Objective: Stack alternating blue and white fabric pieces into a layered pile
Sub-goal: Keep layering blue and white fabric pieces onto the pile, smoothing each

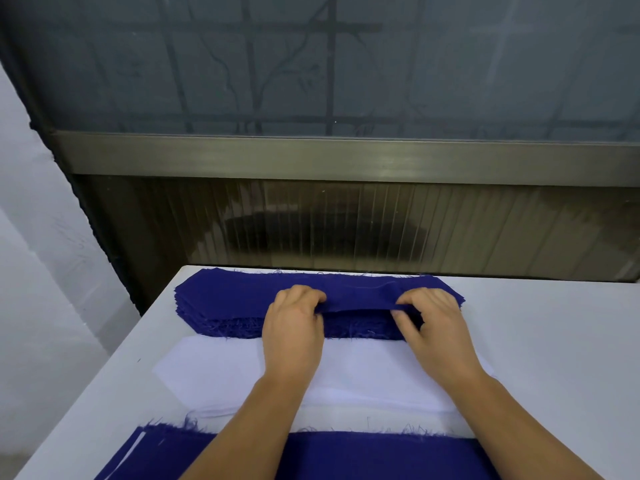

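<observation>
Gripping the near edge of the top blue piece point(360, 292), your left hand point(294, 327) and right hand point(433, 323) are both pinching it between curled fingers and thumb, lifting that edge slightly off the blue stack point(221, 306) beneath. The stack is sitting at the far side of the table point(554, 341), close to its back edge. It is built from many woven layers with clipped corners, and loose threads are fraying along its near side.

Just in front of it, the white stack point(214, 372) is lying flat under your wrists; its pieces are smooth, with the same angled corners. Nearest to you, the layered pile point(346, 455) is showing a blue top piece with a frayed far edge and a white layer peeking out along that edge.

No writing or labels are showing anywhere. Behind the table, a ribbed translucent panel point(346, 223) is running under a brushed metal rail point(346, 159).
</observation>
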### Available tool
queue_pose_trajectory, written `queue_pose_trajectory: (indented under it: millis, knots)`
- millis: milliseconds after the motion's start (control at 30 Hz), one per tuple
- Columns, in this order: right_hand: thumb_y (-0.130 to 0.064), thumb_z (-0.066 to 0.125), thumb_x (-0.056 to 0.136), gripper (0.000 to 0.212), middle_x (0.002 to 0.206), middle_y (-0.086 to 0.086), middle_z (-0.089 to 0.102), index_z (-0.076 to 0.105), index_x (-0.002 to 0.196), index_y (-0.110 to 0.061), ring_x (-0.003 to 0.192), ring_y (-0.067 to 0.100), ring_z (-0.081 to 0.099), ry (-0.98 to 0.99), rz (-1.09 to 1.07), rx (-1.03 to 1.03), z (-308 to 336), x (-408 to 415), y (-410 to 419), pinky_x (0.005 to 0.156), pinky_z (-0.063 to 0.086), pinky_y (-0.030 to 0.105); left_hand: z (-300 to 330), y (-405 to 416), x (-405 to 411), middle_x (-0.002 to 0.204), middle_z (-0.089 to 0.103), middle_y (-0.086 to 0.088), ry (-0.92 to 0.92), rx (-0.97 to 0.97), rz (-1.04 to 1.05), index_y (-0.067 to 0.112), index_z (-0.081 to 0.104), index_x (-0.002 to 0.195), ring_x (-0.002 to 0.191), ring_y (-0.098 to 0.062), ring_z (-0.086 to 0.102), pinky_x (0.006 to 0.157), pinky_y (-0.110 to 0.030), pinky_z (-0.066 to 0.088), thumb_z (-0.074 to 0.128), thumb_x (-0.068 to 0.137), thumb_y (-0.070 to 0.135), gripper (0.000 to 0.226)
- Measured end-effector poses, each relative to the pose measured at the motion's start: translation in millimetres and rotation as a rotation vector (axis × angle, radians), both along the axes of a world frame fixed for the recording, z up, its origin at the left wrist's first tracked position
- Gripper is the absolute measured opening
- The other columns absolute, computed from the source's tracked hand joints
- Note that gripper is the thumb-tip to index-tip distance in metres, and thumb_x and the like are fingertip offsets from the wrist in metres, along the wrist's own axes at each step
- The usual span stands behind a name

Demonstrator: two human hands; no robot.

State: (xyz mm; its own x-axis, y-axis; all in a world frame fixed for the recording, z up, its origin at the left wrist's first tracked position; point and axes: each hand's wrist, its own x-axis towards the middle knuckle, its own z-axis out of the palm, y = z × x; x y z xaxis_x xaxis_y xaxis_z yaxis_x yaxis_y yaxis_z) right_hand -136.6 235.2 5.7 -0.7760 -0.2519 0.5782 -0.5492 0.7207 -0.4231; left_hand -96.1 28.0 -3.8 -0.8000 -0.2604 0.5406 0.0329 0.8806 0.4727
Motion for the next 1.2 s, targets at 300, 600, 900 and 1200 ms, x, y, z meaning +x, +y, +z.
queue_pose_trajectory:
  millis: [300, 600, 900, 1200]
  knots:
    - [-0.021, 0.067, 0.087, 0.014, 0.097, -0.014, 0.064, 0.066, 0.099, -0.027, 0.090, 0.003, 0.052, -0.056, 0.041, 0.186, 20, 18, 8, 0.084, 0.039, 0.017, 31, -42, 30, 0.104, 0.068, 0.009, -0.098, -0.191, 0.114, 0.027, 0.067, 0.112, 0.096, -0.011, 0.059, 0.090, -0.028, 0.045, 0.060, 0.091, 0.020, 0.023]
    - [-0.012, 0.089, 0.061, 0.032, 0.075, -0.024, 0.061, 0.067, 0.075, -0.031, 0.067, -0.004, 0.053, -0.052, 0.170, 0.271, 35, 115, 70, 0.064, 0.042, 0.012, 32, -85, 160, 0.064, 0.060, 0.016, -0.125, -0.608, -0.223, 0.031, 0.067, 0.070, 0.056, -0.006, 0.058, 0.065, -0.016, 0.040, 0.056, 0.075, 0.027, 0.013]
    - [-0.022, 0.065, 0.088, 0.028, 0.080, -0.026, 0.064, 0.056, 0.078, -0.047, 0.079, 0.000, 0.058, -0.294, 0.105, 0.199, 40, 130, 88, 0.069, 0.046, 0.016, 50, -122, 197, 0.079, 0.064, 0.018, -0.193, -0.401, -0.114, 0.029, 0.070, 0.083, 0.069, -0.006, 0.059, 0.063, -0.022, 0.049, 0.073, 0.080, 0.011, 0.019]
    - [-0.023, 0.063, 0.090, 0.007, 0.098, -0.018, 0.066, 0.069, 0.090, -0.027, 0.092, -0.002, 0.055, 0.034, 0.116, 0.155, 32, 159, 100, 0.084, 0.039, 0.007, 37, -118, 223, 0.097, 0.066, 0.010, 0.060, -0.418, -0.217, 0.022, 0.070, 0.083, 0.093, -0.003, 0.055, 0.090, -0.013, 0.037, 0.041, 0.093, 0.031, 0.031]
